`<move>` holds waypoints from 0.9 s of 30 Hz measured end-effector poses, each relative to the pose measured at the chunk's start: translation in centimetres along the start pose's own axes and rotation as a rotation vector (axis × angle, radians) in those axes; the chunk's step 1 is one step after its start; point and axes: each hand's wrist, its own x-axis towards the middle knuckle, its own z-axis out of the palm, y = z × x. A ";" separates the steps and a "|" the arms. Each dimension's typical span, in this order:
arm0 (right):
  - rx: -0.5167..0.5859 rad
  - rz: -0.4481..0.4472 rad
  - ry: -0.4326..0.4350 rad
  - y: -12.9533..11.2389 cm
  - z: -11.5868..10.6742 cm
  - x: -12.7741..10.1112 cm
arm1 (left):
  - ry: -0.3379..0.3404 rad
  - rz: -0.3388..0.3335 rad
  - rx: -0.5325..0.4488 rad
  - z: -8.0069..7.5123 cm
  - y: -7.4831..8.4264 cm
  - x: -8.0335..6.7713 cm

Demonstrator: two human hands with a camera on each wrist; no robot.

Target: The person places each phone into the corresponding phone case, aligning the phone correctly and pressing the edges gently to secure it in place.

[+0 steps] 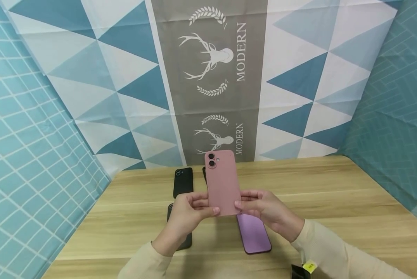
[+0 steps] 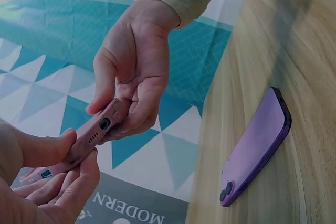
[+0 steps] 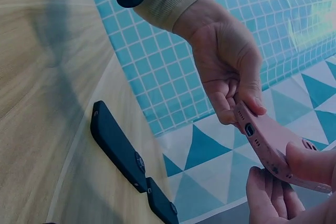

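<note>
A pink phone case (image 1: pixel 222 182) is held upright above the desk (image 1: pixel 334 201), its back toward the head camera, with the camera cut-outs at its 11 o'clock corner. Both hands hold it by its lower end. The left hand (image 1: pixel 187 217) grips the case's 7 o'clock corner, thumb laid across the back and fingers curled behind. The right hand (image 1: pixel 264 211) grips the 5 o'clock corner the same way, thumb on the back and fingers wrapped round the edge. In the left wrist view the case's bottom edge (image 2: pixel 100 129) shows its port opening and a row of small holes, pinched between the two hands; the right wrist view shows the same edge (image 3: pixel 262 140) from the other side.

Directly under the case, at its 6 o'clock, a purple phone (image 1: pixel 253 234) lies flat on the desk, face down, with its lenses at the near end in the left wrist view (image 2: pixel 257 145). At 7 o'clock of the case, partly hidden by the left hand, lies a dark phone case (image 1: pixel 185 240). At 10 o'clock, farther back on the desk, lies a black phone case (image 1: pixel 182 182), and another dark object peeks out just behind the pink case's left edge. A patterned cloth (image 1: pixel 211 69) with triangles, a stag and the word MODERN hangs behind the desk at 12 o'clock.
</note>
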 end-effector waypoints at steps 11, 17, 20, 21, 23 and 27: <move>-0.073 0.000 0.026 -0.4 -0.1 -0.3 | -0.194 -0.013 0.001 -0.2 -0.6 -0.6; -0.050 -0.012 0.008 -0.1 0.0 -0.6 | -0.244 -0.036 0.008 -0.4 -0.4 -0.4; -0.040 -0.016 0.008 0.0 0.1 -0.6 | -0.236 -0.033 0.010 -0.6 -0.3 -0.2; -0.037 -0.017 0.006 0.0 0.1 -0.6 | -0.227 -0.031 0.008 -0.6 -0.2 -0.2; -0.033 -0.020 -0.005 0.1 0.2 -0.6 | -0.198 -0.029 0.003 -0.7 -0.1 -0.1; -0.024 -0.021 -0.027 0.4 0.3 -0.6 | -0.121 -0.022 -0.015 -0.7 -0.1 -0.1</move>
